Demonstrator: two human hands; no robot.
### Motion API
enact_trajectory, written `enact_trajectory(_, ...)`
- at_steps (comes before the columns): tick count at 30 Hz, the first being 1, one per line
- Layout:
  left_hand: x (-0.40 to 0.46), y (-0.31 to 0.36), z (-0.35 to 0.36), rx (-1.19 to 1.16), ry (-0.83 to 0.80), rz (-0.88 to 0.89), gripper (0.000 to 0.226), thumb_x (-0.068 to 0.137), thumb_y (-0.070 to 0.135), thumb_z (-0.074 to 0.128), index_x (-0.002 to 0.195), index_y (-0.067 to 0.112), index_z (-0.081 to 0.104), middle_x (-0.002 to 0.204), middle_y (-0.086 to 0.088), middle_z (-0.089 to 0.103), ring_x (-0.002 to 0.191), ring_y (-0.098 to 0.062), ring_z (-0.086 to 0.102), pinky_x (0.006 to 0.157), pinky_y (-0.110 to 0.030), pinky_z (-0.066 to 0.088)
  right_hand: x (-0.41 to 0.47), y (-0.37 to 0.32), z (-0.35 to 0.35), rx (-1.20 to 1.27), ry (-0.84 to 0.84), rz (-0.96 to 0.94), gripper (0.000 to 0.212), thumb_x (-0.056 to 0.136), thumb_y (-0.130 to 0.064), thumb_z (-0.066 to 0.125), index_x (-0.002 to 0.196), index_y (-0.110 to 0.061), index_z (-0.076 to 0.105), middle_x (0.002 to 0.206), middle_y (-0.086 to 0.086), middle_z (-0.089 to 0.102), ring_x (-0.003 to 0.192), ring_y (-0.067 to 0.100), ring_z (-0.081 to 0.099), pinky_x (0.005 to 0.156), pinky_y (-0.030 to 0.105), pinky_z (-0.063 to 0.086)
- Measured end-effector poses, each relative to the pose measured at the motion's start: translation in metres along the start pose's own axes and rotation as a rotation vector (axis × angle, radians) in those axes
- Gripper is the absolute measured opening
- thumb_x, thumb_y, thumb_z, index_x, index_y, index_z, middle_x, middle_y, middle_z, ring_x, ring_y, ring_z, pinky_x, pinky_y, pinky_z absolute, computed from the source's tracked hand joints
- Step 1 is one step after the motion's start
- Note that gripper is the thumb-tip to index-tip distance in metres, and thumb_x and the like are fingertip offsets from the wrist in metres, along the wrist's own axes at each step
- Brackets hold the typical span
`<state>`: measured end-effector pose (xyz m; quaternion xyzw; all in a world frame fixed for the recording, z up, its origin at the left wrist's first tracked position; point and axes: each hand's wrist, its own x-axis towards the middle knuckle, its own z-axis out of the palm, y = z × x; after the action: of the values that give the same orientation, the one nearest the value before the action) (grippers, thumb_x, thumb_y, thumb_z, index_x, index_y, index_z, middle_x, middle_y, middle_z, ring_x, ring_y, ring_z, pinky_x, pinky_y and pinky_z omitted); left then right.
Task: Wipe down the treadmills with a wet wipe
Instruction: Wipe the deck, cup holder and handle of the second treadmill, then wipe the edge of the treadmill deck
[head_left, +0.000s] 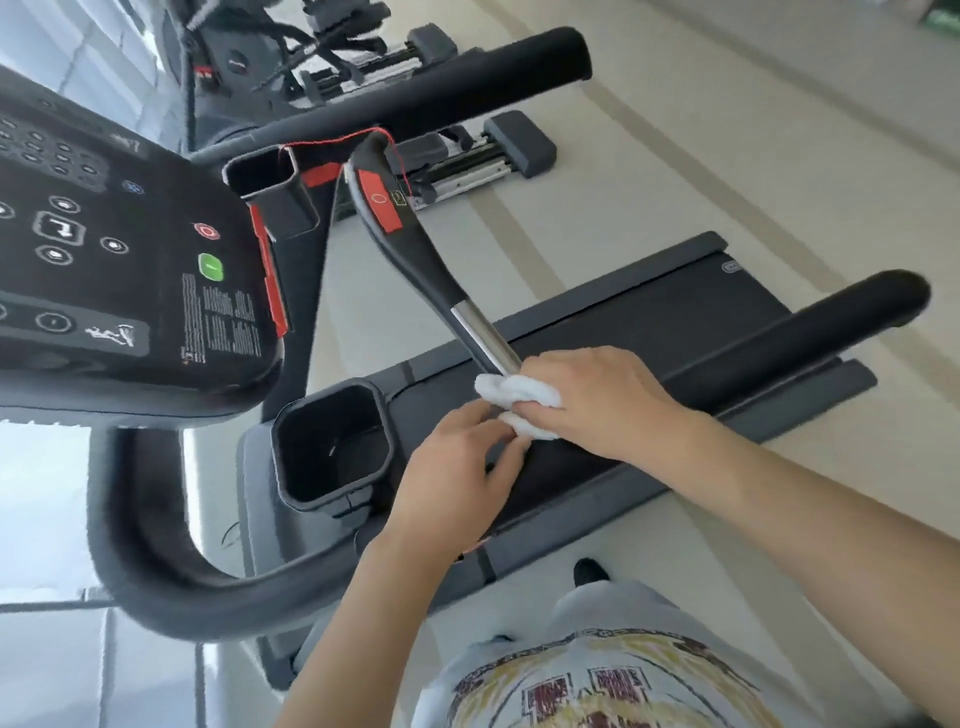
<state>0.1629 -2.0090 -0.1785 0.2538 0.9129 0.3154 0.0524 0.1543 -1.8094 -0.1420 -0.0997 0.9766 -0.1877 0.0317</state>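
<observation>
A black treadmill stands in front of me, its console (119, 249) at the left and its belt (649, 332) running to the right. A centre handle bar (415, 249) with a red stop pad slants down into a silver grip section (483, 335). My right hand (597, 400) grips a bunched white wet wipe (514, 392) wrapped around the lower end of that silver section. My left hand (457, 467) is just below, its fingertips pinching the loose lower fold of the wipe.
A square cup holder (332, 441) sits left of my hands. A curved grey side handrail (171, 545) runs along the near side, and a padded handrail (810, 332) lies beyond the belt. Another treadmill (441, 83) stands behind on the pale floor.
</observation>
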Motion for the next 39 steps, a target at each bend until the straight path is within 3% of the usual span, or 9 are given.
enact_trajectory(2, -0.008, -0.004, -0.007, -0.024, -0.032, 0.018, 0.024, 0.106, 0.037, 0.057, 0.118, 0.028, 0.076, 0.138, 0.022, 0.058, 0.111, -0.003, 0.06, 0.082, -0.031, 0.056, -0.011, -0.017, -0.002, -0.072, 0.058, 0.081, 0.023, 0.097, -0.052, 0.053, 0.076, -0.047, 0.044, 0.076, -0.002, 0.058, 0.065, 0.02, 0.058, 0.059, 0.038, 0.05)
enact_trajectory(6, -0.019, -0.01, -0.014, -0.029, -0.071, 0.057, 0.025, 0.105, 0.036, 0.057, 0.122, 0.025, 0.072, 0.134, 0.02, 0.059, 0.107, -0.001, 0.062, 0.084, -0.032, 0.056, -0.027, -0.043, 0.012, -0.131, 0.232, 0.294, 0.043, 0.096, -0.032, 0.062, 0.068, -0.031, 0.029, 0.08, 0.002, 0.059, 0.067, 0.029, 0.06, 0.054, 0.035, 0.038)
enact_trajectory(12, -0.031, -0.009, -0.022, -0.113, -0.063, -0.075, 0.029, 0.104, 0.039, 0.057, 0.13, 0.028, 0.065, 0.122, 0.018, 0.066, 0.098, 0.004, 0.064, 0.08, -0.023, 0.053, -0.057, -0.062, 0.039, 0.063, 0.436, 0.474, 0.025, 0.099, -0.037, 0.057, 0.084, -0.019, 0.048, 0.074, -0.006, 0.049, 0.063, 0.018, 0.048, 0.05, 0.025, 0.022)
enact_trajectory(15, -0.032, -0.004, -0.022, -0.198, -0.116, 0.012, 0.022, 0.104, 0.034, 0.058, 0.124, 0.029, 0.064, 0.114, 0.021, 0.065, 0.094, 0.015, 0.062, 0.073, -0.007, 0.047, -0.083, -0.067, 0.053, 0.16, 0.483, 0.54, 0.025, 0.097, -0.035, 0.06, 0.083, -0.016, 0.05, 0.073, -0.005, 0.051, 0.065, 0.018, 0.051, 0.052, 0.03, 0.033)
enact_trajectory(19, -0.029, 0.014, -0.006, -0.167, -0.165, 0.236, 0.034, 0.102, 0.034, 0.058, 0.135, 0.025, 0.064, 0.137, 0.014, 0.061, 0.129, -0.008, 0.051, 0.104, -0.023, 0.04, -0.126, -0.064, 0.062, 0.184, 0.552, 0.63, 0.03, 0.097, -0.039, 0.063, 0.082, -0.017, 0.05, 0.072, -0.004, 0.052, 0.063, 0.018, 0.051, 0.053, 0.033, 0.038)
enact_trajectory(26, -0.02, 0.067, 0.044, -0.073, -0.216, 0.489, 0.037, 0.099, 0.038, 0.057, 0.127, 0.018, 0.07, 0.137, 0.003, 0.066, 0.129, -0.02, 0.057, 0.115, -0.057, 0.039, -0.213, -0.034, 0.064, 0.201, 0.633, 0.874, 0.031, 0.098, -0.042, 0.062, 0.083, -0.017, 0.049, 0.076, -0.004, 0.053, 0.066, 0.019, 0.053, 0.056, 0.037, 0.043)
enact_trajectory(30, -0.019, 0.109, 0.079, -0.136, -0.329, 0.558, 0.035, 0.101, 0.034, 0.06, 0.129, 0.016, 0.069, 0.139, 0.002, 0.064, 0.133, -0.015, 0.052, 0.112, -0.038, 0.045, -0.27, -0.02, 0.068, 0.225, 0.652, 1.003, 0.03, 0.098, -0.043, 0.06, 0.085, -0.017, 0.049, 0.077, -0.004, 0.053, 0.067, 0.016, 0.053, 0.058, 0.036, 0.043)
enact_trajectory(34, -0.031, 0.16, 0.115, -0.101, -0.438, 0.676, 0.037, 0.101, 0.036, 0.058, 0.131, 0.017, 0.068, 0.14, 0.003, 0.064, 0.134, -0.015, 0.051, 0.109, -0.007, 0.027, -0.332, -0.005, 0.067, 0.226, 0.688, 1.098, 0.031, 0.098, -0.046, 0.056, 0.092, -0.015, 0.055, 0.082, -0.004, 0.056, 0.071, 0.021, 0.055, 0.062, 0.038, 0.048)
enact_trajectory(39, -0.055, 0.221, 0.163, -0.105, -0.588, 0.791, 0.035, 0.101, 0.032, 0.062, 0.132, 0.016, 0.068, 0.141, 0.004, 0.062, 0.134, -0.013, 0.049, 0.107, -0.002, 0.025, -0.412, 0.011, 0.068, 0.262, 0.74, 1.227, 0.032, 0.099, -0.047, 0.057, 0.089, -0.017, 0.053, 0.08, -0.005, 0.054, 0.07, 0.018, 0.053, 0.059, 0.036, 0.041)
